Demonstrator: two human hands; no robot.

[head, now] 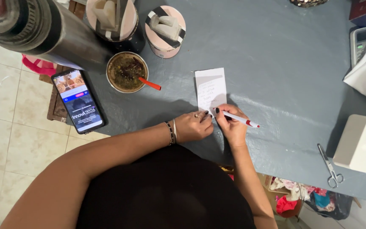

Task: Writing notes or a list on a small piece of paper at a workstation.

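Note:
A small white slip of paper [210, 87] with handwritten lines lies on the grey table [276, 63]. My right hand [231, 125] grips a white pen with a red cap end [242, 119], its tip at the paper's lower edge. My left hand [193, 126], with a ring and bracelets at the wrist, rests curled beside it, fingertips pressing the paper's lower left corner.
A smartphone [79, 101] with a lit screen overhangs the table's left edge. A bowl with a red spoon [127, 72] and two pink round boxes [164, 30] stand behind. Scissors [330, 166], a white machine [361, 146] and a cordless phone [359, 42] sit at right.

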